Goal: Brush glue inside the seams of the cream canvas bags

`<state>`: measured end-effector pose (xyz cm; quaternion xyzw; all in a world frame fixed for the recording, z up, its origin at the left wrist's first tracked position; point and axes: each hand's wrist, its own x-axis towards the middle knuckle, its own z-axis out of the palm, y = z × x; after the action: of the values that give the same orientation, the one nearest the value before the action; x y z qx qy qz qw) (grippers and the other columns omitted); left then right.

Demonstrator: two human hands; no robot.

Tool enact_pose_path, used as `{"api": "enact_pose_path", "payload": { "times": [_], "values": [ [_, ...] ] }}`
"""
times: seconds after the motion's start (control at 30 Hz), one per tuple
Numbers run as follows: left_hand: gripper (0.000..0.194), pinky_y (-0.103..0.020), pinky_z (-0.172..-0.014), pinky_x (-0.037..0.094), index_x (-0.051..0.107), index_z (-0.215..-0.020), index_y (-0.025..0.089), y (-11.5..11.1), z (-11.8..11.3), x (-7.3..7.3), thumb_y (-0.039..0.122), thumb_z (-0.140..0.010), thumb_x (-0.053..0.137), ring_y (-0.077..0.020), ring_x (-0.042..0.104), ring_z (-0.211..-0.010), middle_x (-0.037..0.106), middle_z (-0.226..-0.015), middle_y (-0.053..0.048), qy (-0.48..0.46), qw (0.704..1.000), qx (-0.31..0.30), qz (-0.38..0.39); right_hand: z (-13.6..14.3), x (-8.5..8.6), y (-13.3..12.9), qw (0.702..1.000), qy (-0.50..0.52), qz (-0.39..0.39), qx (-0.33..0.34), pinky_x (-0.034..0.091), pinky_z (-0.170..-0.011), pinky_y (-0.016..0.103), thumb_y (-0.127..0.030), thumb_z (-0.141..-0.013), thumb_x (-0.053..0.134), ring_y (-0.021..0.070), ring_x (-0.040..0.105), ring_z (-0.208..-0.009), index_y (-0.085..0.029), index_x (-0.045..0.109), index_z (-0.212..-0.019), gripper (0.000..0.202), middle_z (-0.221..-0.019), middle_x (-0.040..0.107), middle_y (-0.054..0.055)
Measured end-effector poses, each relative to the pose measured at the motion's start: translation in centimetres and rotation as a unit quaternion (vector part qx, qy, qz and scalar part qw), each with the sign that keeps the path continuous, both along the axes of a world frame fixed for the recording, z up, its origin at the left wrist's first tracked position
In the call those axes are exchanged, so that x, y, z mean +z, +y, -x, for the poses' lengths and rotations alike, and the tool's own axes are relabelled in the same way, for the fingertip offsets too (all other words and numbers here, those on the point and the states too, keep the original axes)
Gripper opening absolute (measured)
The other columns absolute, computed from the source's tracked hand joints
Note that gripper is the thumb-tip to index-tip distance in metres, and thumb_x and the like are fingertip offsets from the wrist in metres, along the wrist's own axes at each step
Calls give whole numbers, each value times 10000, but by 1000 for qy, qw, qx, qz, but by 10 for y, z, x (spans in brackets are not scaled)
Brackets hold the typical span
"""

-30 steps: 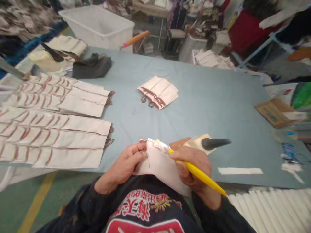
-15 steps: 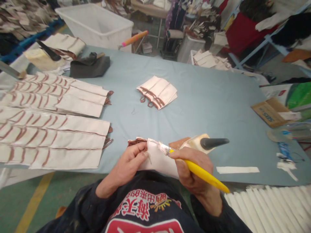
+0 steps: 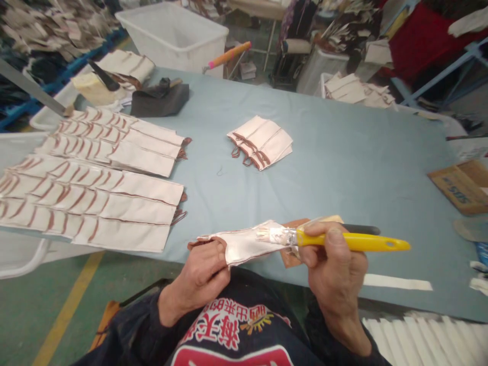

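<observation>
My left hand [image 3: 204,272] is closed around the folded brown-edged end of a white leather piece [image 3: 247,245], near the table's front edge. My right hand [image 3: 333,259] grips a paintbrush [image 3: 358,242] by its yellow handle, which lies almost level. Whitish stuff coats its bristles, and they are over the middle of the leather piece; whether they touch it I cannot tell. Behind my right hand are a brown flat piece [image 3: 292,259] and a black handle [image 3: 362,229], both partly hidden.
Overlapping rows of white brown-edged pieces [image 3: 137,213] cover the table's left side. A small stack of such pieces [image 3: 263,140] lies mid-table on the blue-grey cover [image 3: 343,162]. A white strip [image 3: 398,282] is at front right, a cardboard box [image 3: 459,188] at the right edge.
The paintbrush has swung from slanting down to the right to nearly level. My left hand has turned knuckles-up, and the leather piece now lies flatter. The whole view has shifted slightly.
</observation>
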<state>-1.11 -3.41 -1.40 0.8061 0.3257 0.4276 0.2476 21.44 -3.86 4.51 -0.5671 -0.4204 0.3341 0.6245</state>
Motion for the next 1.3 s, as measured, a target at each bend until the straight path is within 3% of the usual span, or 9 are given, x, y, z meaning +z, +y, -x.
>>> {"api": "enact_pose_path", "payload": {
  "times": [0.2, 0.37, 0.57, 0.7, 0.9, 1.1, 1.2, 1.3],
  "values": [
    [254, -322, -679, 526, 635, -958, 208, -8, -8, -3, -24, -916, 539, -189, 641, -703, 715, -736, -42, 19, 997, -1, -80, 0, 6, -6, 998, 25, 15, 62, 326, -366, 196, -442, -1056, 632, 90, 455, -379, -207, 721, -809, 353, -479, 425, -87],
    [197, -381, -786, 575, 678, -989, 194, -14, -14, -6, 46, -995, 547, -237, 700, -833, 747, -753, -75, 27, 994, 27, -103, -6, 14, -5, 998, -3, -3, 64, 323, -334, 178, -449, -1046, 663, 66, 417, -330, -197, 721, -778, 373, -468, 438, -92],
    [210, -375, -793, 571, 721, -1039, 211, -19, -16, -10, 77, -991, 566, -247, 698, -831, 753, -762, -72, 44, 992, 52, -105, -8, -2, -20, 988, -80, 15, 134, 316, -346, 193, -374, -1077, 606, 75, 426, -370, -207, 735, -860, 303, -505, 478, -77],
    [253, -388, -819, 577, 729, -1086, 215, -23, -17, -15, 93, -1021, 517, -249, 696, -860, 764, -801, -85, 56, 993, 45, -95, -3, -5, -27, 976, -61, 45, 202, 278, -314, 208, -379, -1084, 585, 87, 371, -354, -220, 735, -896, 288, -479, 418, -88],
    [226, -382, -824, 583, 704, -1074, 205, -28, -20, -19, 74, -1008, 532, -245, 718, -872, 777, -825, -91, 53, 992, 63, -95, -13, -4, -14, 988, -57, 44, 137, 307, -322, 175, -381, -1100, 573, 71, 418, -344, -200, 704, -816, 362, -485, 481, -75],
    [277, -389, -800, 577, 699, -1061, 209, -30, -23, -22, 39, -985, 493, -239, 716, -816, 798, -851, -94, 45, 995, 47, -76, 5, -1, -23, 970, -16, 80, 230, 233, -303, 188, -454, -1088, 570, 74, 348, -334, -201, 704, -820, 392, -455, 395, -93],
    [281, -388, -820, 577, 689, -1062, 193, -29, -25, -22, 5, -962, 506, -240, 711, -858, 791, -870, -100, 28, 996, 52, -63, 3, 2, -18, 981, 3, 83, 176, 228, -297, 186, -499, -1066, 601, 75, 350, -314, -200, 679, -778, 422, -436, 401, -92],
    [350, -408, -930, 574, 688, -1144, 188, -27, -27, -21, -37, -938, 516, -250, 722, -1018, 804, -993, -121, 0, 997, 71, -27, -16, -6, -9, 990, 9, 102, 99, 262, -306, 205, -527, -1043, 628, 98, 370, -309, -204, 665, -770, 425, -416, 388, -92]
  ]
}}
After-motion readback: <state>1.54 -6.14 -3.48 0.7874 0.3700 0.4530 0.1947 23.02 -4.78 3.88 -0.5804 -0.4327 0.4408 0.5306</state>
